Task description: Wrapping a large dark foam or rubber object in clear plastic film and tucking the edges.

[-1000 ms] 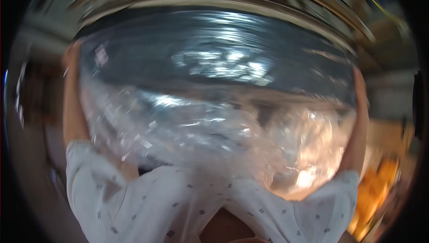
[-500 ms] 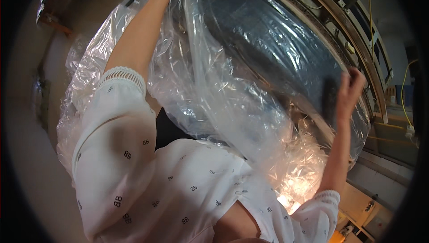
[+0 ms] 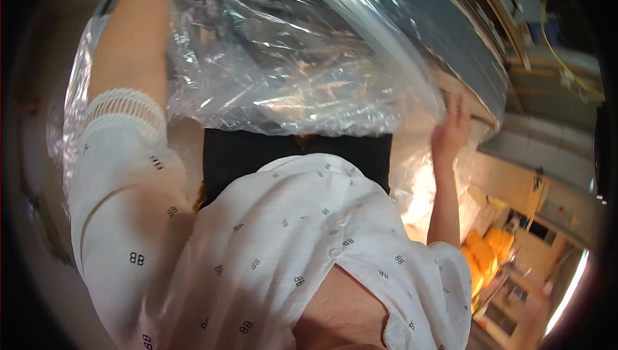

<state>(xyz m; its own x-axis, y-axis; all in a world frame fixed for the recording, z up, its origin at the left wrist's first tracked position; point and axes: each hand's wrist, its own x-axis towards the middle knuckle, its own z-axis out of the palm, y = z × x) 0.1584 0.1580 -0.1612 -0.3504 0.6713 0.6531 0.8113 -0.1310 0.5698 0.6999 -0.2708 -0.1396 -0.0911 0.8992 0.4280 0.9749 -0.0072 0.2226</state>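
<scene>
A large sheet of clear plastic film (image 3: 309,86) spreads wrinkled and shiny in front of my body, over a dark, flat surface (image 3: 444,21). My right hand (image 3: 452,130) is at the film's right side, near the surface's near right edge. Its fingers are stretched out and somewhat blurred, and I cannot tell how firmly they touch the film. Up the left side reaches my left forearm (image 3: 132,34), over the film; the left hand itself lies beyond the top edge of the picture.
Long wooden rails (image 3: 492,12) run along the far right side of the dark surface. A yellow cable (image 3: 550,37) hangs at the right. Orange-yellow material (image 3: 486,256) lies at the lower right, near a bright light strip (image 3: 566,292).
My right hand has come down and left, nearer my body, from the rail side. My left arm has shifted left, its hand leaving the picture. The film now stretches wider across in front of me.
</scene>
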